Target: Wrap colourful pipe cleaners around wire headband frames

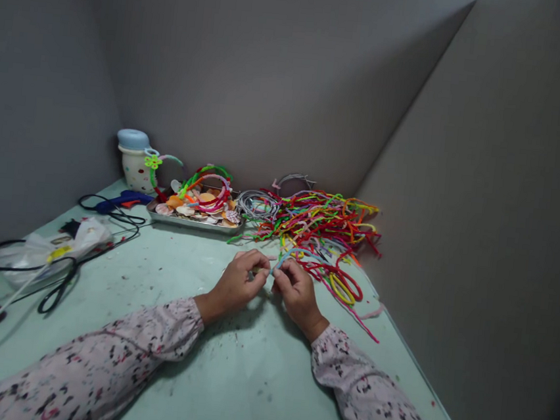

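Over the middle of the table, my left hand [240,277] and my right hand [299,298] meet almost fingertip to fingertip. Between their pinched thumbs and forefingers is a light blue pipe cleaner [288,253], which arcs up and away to the right above my right hand. The exact spot where it is pinched is partly covered by my fingers. Just beyond my hands lies a tangled heap of coloured pipe cleaners [326,218], mostly red, yellow, green and pink. A few loose red and yellow ones curl close to my right hand.
A metal tray [194,223] holds seashells and fuzzy coloured hoops. Left of it stand a white jar [138,168] with a blue lid and a blue glue gun [125,202]. Black cables [76,269] and a plastic bag [78,243] lie at left. Grey partitions [273,71] enclose the table.
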`<state>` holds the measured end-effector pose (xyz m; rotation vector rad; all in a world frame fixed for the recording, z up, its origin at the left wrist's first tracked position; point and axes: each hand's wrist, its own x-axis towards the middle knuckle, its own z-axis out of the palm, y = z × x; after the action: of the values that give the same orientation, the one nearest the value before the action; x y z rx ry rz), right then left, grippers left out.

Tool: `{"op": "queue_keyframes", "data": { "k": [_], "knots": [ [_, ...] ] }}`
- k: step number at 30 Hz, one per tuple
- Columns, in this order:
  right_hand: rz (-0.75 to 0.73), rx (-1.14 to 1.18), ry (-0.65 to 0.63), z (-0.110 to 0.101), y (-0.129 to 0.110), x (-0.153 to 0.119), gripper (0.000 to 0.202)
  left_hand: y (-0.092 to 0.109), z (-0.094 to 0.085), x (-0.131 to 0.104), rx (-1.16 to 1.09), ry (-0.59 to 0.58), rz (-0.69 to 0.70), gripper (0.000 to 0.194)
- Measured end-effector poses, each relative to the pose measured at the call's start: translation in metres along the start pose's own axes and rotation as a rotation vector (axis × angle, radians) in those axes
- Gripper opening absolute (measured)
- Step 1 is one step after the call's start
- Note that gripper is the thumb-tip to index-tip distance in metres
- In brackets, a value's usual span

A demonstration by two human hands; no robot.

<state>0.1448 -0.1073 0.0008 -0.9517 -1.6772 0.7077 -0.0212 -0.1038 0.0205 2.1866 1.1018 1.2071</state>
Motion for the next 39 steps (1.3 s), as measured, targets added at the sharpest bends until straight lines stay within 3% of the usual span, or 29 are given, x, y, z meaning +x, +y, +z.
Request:
{"op": "queue_keyframes", "data": {
  "k": [12, 20, 39],
  "knots": [
    [0.075, 0.071, -0.024, 0.0004, 0.0026, -0.0004, 0.018, -0.0012, 0.0036, -0.0025, 0.041, 0.006, 0.029, 0.001],
    [0.024, 0.034, -0.001, -0.0008, 0.0025, -0.0005, 0.026, 0.0016, 0.0034, -0.0026, 0.061, 0.026, 0.042, 0.002],
    [-0.01, -0.039, -0.03, -0.0005, 0.0007, -0.0006, 0.021, 0.0039, 0.0042, -0.0039, 0.1, 0.038, 0.041, 0.006]
  ]
}}
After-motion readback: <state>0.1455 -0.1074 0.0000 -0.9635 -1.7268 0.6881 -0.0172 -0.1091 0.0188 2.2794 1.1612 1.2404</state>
